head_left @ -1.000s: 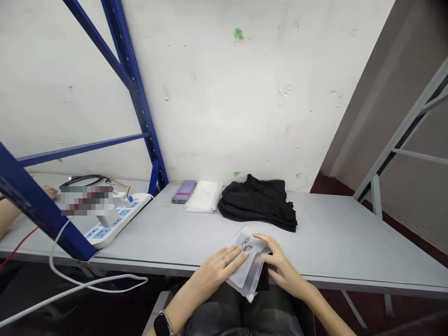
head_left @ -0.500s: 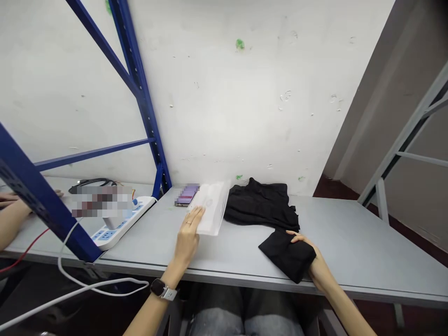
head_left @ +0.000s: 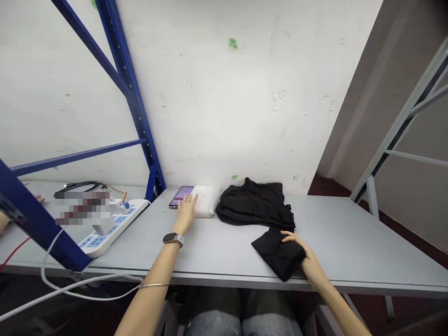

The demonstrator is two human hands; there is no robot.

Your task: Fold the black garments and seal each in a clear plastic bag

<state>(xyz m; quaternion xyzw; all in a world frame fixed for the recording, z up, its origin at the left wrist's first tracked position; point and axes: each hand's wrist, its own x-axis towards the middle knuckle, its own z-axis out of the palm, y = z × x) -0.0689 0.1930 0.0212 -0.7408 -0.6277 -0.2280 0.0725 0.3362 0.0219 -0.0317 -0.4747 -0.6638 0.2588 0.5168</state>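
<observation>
My left hand (head_left: 185, 213) reaches toward the back of the table with its fingers spread. Its fingertips lie at the near left edge of a stack of whitish plastic bags (head_left: 208, 200) and overlap the corner of a phone (head_left: 181, 194) with a lit screen. My right hand (head_left: 304, 252) grips a folded piece of black fabric (head_left: 275, 254) by its right side, near the front edge. Its thumb is on top; the other fingers are mostly hidden beneath the fabric. Behind it, a loose heap of black fabric (head_left: 257, 204) rests by the wall, just right of the bags.
A white power strip (head_left: 117, 228) with plugs lies left, beyond a blue shelf post (head_left: 135, 93). White cables (head_left: 87, 296) hang over the front edge of the grey table (head_left: 350, 242). Part of another person's hand (head_left: 38, 199) shows at far left.
The bag stack, tilted up in my left hand before, now lies flat beside the phone. My left fingers have spread. My right hand still grips the folded black fabric; the view has shifted slightly.
</observation>
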